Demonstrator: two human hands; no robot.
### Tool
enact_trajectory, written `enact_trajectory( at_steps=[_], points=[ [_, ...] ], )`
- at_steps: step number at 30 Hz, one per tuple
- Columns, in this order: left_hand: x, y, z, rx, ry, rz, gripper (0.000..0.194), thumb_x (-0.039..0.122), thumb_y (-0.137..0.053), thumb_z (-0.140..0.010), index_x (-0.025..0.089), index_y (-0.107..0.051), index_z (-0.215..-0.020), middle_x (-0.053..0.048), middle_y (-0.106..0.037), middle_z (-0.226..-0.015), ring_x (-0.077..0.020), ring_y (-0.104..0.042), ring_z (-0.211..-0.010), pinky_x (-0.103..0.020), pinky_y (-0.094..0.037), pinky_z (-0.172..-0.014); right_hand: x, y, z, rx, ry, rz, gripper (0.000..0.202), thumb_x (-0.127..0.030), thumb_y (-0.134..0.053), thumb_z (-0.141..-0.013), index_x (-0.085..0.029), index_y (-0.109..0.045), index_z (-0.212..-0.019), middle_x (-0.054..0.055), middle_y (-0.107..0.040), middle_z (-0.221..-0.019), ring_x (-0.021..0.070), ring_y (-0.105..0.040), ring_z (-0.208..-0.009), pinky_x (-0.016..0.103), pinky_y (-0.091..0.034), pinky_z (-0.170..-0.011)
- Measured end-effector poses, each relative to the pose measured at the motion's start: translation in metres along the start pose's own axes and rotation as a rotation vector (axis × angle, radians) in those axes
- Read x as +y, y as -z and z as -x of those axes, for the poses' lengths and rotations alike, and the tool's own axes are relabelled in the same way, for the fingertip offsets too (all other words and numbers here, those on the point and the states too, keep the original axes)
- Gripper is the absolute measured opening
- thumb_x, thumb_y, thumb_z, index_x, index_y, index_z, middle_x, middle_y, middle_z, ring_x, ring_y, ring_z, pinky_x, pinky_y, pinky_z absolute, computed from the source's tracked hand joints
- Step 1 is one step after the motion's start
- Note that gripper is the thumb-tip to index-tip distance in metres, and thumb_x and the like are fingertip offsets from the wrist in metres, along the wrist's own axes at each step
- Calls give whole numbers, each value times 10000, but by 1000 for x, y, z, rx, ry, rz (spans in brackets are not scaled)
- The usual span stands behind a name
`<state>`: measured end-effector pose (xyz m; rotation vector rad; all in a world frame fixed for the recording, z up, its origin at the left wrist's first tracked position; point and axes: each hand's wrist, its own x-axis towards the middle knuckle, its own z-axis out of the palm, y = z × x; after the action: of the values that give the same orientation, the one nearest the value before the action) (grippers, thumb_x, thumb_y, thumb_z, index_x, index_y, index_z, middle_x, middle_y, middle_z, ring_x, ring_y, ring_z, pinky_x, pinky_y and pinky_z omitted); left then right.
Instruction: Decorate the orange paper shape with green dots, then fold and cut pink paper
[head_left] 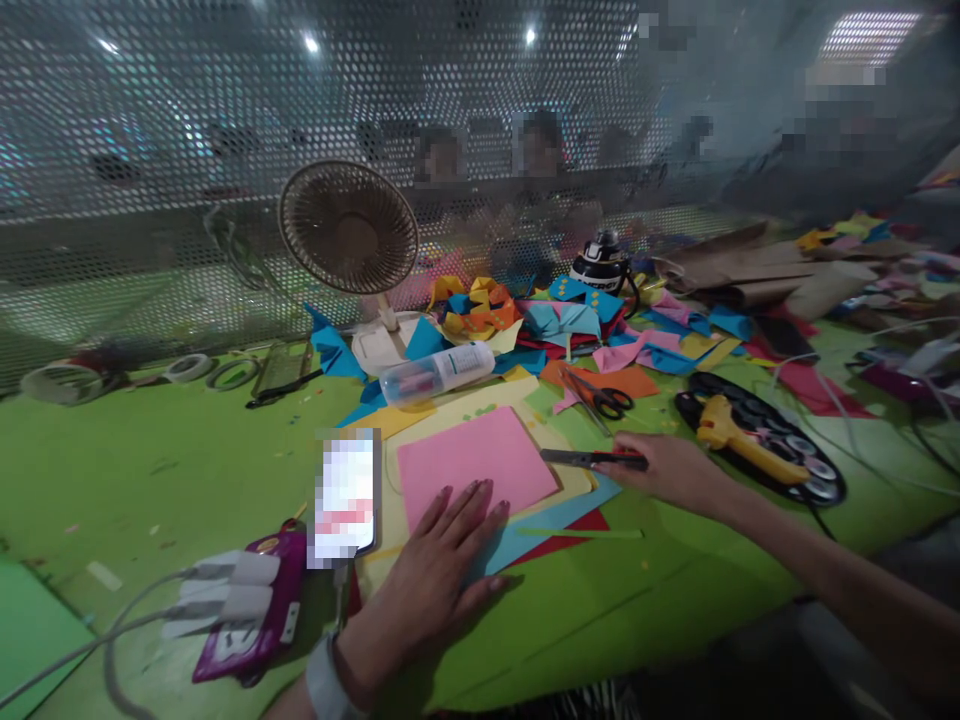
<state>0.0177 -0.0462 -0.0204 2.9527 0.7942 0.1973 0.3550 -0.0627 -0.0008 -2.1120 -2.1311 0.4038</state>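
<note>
My left hand [454,555] lies flat with fingers spread over the near edge of a pink sheet of paper [476,455]. The sheet rests on a pale yellow sheet [581,480], with blue paper [517,540] and red paper showing below. In my right hand [649,465] is a black utility knife [574,457], its front end pointing left at the pink sheet's right edge. I cannot tell whether the tip touches the paper. Scissors [611,402] with black handles lie just beyond my right hand. A thin green strip [592,533] crosses the near side.
Left of the papers are a lit phone [345,495] and a purple power strip [289,580] with white chargers. A yellow glue gun [742,440] lies on a black tray at right. Behind stand a clear bottle [439,372], a fan [349,228], folded papers [480,305] and mesh.
</note>
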Motion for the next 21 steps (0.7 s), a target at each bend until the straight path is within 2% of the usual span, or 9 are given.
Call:
enact_trajectory(
  at_steps=[7,13,21],
  points=[
    [-1,-2,1,-34,-4,-32,670,525,-352,-938,241,-99,-1491,-70,-190,-1545,-254,-186,-1412,-486,-192,-1138,4,3,2,17,29,-5,455,-652,-417,-840,-228,-547,-736,11,-621,-638,192,-585,-605,249,-292,-506],
    [-2,-4,1,-20,-6,-20,661,525,-355,-936,253,-116,-1490,-65,-207,-1542,-261,-205,-1406,-485,-201,-1136,10,-3,3,12,86,-37,448,-650,-448,-828,-227,-550,-723,-1,-622,-634,173,-572,-584,246,-304,-510],
    [-2,-4,0,-16,2,-20,664,537,-360,-931,270,-117,-1487,-58,-198,-1545,-255,-207,-1406,-485,-209,-1134,10,-1,4,18,66,-23,439,-643,-467,-819,-228,-568,-716,1,-621,-636,180,-576,-595,250,-301,-510]
  ],
)
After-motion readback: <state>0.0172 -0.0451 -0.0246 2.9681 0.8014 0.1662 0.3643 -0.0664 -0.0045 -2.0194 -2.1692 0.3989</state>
